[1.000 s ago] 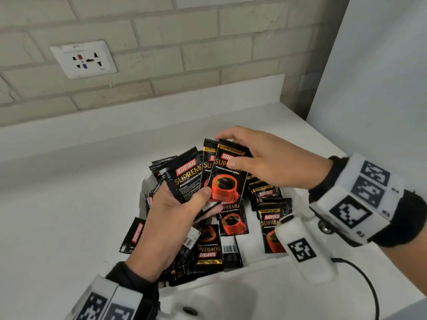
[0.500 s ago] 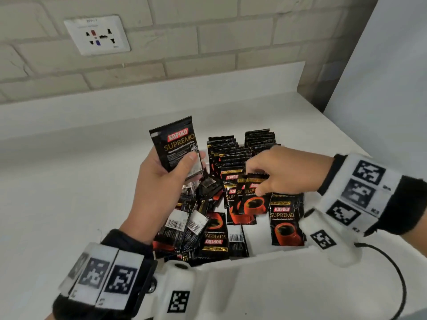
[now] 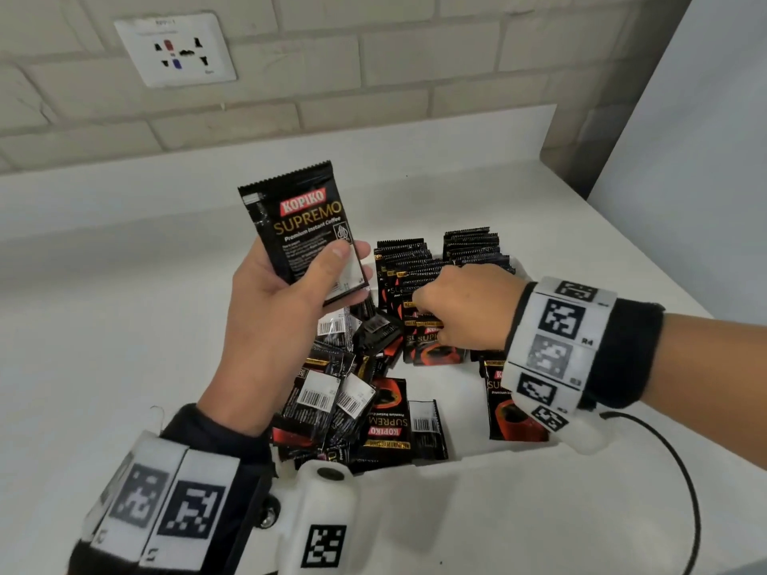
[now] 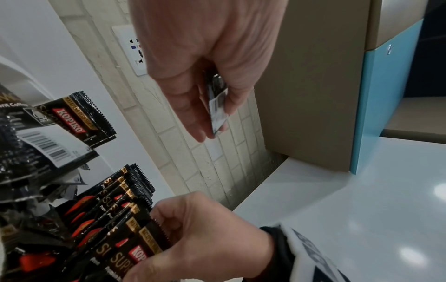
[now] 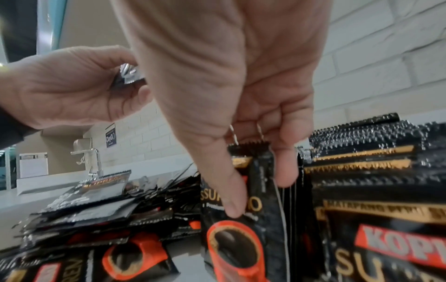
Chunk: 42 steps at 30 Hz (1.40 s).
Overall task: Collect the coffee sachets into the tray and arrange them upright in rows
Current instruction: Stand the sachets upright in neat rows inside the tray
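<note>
Still left hand [image 3: 274, 300] gripping raised sachet [image 3: 303, 230], right hand [image 3: 465, 309] pinching upright sachets [image 3: 431, 338].

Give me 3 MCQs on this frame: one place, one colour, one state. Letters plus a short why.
1. Where are the upright rows of sachets?
A. at the far end of the tray
B. on the counter outside the tray
C. stacked in the left hand

2. What colour is the cup printed on the sachets?
A. blue
B. red-orange
C. green

3. What is the left hand doing?
A. lying flat on the counter
B. holding one Kopiko sachet up above the tray
C. gripping the tray's rim

Answers:
1. A: the head view shows the standing rows at the end of the white tray nearest the wall, with loose sachets lying nearer the camera.
2. B: the right wrist view shows a red-orange cup on the sachet that the right hand pinches.
3. B: the thumb presses the sachet's face and it stands upright, clear of the pile.
</note>
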Each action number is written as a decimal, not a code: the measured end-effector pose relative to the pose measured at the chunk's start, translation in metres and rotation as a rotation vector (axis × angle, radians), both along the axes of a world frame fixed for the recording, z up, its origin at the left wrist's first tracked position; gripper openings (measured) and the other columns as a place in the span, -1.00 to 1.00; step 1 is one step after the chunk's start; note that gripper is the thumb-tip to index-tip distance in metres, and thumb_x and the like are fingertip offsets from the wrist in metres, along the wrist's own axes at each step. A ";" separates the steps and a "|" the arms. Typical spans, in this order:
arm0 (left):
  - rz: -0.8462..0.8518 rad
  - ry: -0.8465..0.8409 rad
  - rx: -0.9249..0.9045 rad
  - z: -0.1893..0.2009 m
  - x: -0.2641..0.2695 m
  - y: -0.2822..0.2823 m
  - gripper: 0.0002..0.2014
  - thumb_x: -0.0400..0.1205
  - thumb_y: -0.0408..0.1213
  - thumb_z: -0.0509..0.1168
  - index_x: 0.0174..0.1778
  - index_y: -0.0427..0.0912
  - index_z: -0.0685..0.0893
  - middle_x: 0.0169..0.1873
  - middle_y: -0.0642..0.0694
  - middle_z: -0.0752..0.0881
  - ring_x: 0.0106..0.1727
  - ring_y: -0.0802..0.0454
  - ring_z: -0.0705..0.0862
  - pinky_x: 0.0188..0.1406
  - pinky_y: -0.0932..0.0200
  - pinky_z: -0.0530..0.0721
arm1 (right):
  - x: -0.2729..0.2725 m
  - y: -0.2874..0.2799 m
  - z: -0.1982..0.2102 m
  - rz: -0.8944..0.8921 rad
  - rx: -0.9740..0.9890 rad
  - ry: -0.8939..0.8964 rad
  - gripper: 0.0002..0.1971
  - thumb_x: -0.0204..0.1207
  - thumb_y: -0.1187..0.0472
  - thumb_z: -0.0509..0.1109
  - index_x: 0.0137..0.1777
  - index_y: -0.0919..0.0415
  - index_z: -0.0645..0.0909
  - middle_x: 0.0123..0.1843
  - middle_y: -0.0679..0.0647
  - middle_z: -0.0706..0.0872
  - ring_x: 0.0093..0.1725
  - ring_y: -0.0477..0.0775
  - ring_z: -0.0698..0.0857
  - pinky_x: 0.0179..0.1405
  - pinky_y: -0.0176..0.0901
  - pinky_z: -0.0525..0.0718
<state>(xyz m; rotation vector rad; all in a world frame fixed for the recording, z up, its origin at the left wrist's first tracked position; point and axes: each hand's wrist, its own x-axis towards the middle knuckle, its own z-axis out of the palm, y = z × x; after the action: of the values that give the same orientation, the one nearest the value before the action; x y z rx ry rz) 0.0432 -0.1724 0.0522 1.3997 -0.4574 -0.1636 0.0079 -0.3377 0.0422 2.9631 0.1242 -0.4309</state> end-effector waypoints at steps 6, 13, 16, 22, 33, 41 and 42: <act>-0.025 0.077 0.009 -0.002 0.001 0.005 -0.91 0.56 -0.30 0.27 -0.06 -0.14 0.62 -0.30 0.04 0.82 -0.20 0.09 0.80 -0.22 0.13 0.80 | 0.002 0.001 0.003 0.020 0.000 -0.056 -0.73 0.56 0.21 0.29 0.25 0.18 0.47 0.06 0.13 0.63 -0.21 0.11 0.52 -0.35 -0.13 0.42; -0.083 0.251 0.039 -0.007 0.000 0.009 -0.81 0.69 -0.39 0.10 -0.10 -0.11 0.60 -0.25 -0.12 0.83 -0.21 -0.06 0.81 -0.27 0.09 0.80 | -0.006 -0.002 0.005 0.030 -0.064 -0.070 -0.70 0.55 0.09 0.32 0.21 0.18 0.45 0.07 0.08 0.62 -0.17 0.08 0.55 -0.57 -0.21 0.21; -0.139 0.296 0.086 -0.009 0.000 0.010 -0.76 0.69 -0.43 0.06 -0.03 -0.10 0.61 -0.19 -0.15 0.83 -0.22 -0.08 0.80 -0.34 0.10 0.80 | -0.006 -0.005 0.006 0.028 -0.033 -0.105 -0.69 0.55 0.08 0.32 0.23 0.16 0.44 0.11 0.08 0.62 -0.01 0.15 0.65 -0.50 -0.20 0.33; -0.184 0.334 0.204 -0.015 -0.004 0.008 -0.82 0.67 -0.45 0.14 0.06 -0.14 0.60 -0.20 -0.10 0.83 -0.26 -0.02 0.81 -0.41 0.18 0.77 | -0.011 -0.017 0.034 -0.142 0.265 -0.295 -0.78 0.56 0.00 0.30 0.14 0.03 0.52 -0.03 -0.04 0.66 -0.13 -0.03 0.60 -0.31 -0.22 0.44; 0.064 -0.342 0.620 -0.009 -0.010 -0.008 -0.93 0.50 -0.33 0.28 -0.25 -0.17 0.49 -0.25 -0.01 0.71 -0.26 0.04 0.58 -0.29 0.06 0.50 | -0.022 0.005 0.067 -0.441 1.351 -0.063 -0.50 0.17 -0.14 0.42 0.02 0.18 0.56 -0.33 0.08 0.71 -0.45 -0.05 0.61 -0.49 -0.29 0.62; -0.067 -0.473 0.803 -0.001 -0.017 0.007 -0.63 0.12 0.28 0.21 -0.25 0.22 0.39 -0.01 0.38 0.33 0.04 0.29 0.31 0.19 0.13 0.35 | -0.014 -0.005 0.062 -0.336 1.011 -0.189 -0.80 0.38 0.29 0.51 -0.10 0.07 0.57 -0.41 -0.01 0.62 -0.58 -0.18 0.60 -0.55 -0.35 0.64; -0.070 -0.435 0.785 0.001 -0.015 0.013 -0.57 0.09 0.32 0.21 -0.19 0.26 0.43 0.04 0.47 0.30 0.11 0.34 0.33 0.24 0.15 0.35 | -0.013 -0.009 0.061 -0.301 0.893 -0.223 -0.81 0.38 0.24 0.52 -0.08 0.07 0.58 -0.42 -0.06 0.59 -0.56 -0.19 0.59 -0.51 -0.34 0.62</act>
<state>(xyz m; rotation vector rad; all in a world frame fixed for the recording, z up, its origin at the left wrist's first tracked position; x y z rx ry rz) 0.0280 -0.1594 0.0528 2.2074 -0.8596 -0.0942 -0.0055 -0.3465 0.1030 3.9055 -0.2209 -0.0587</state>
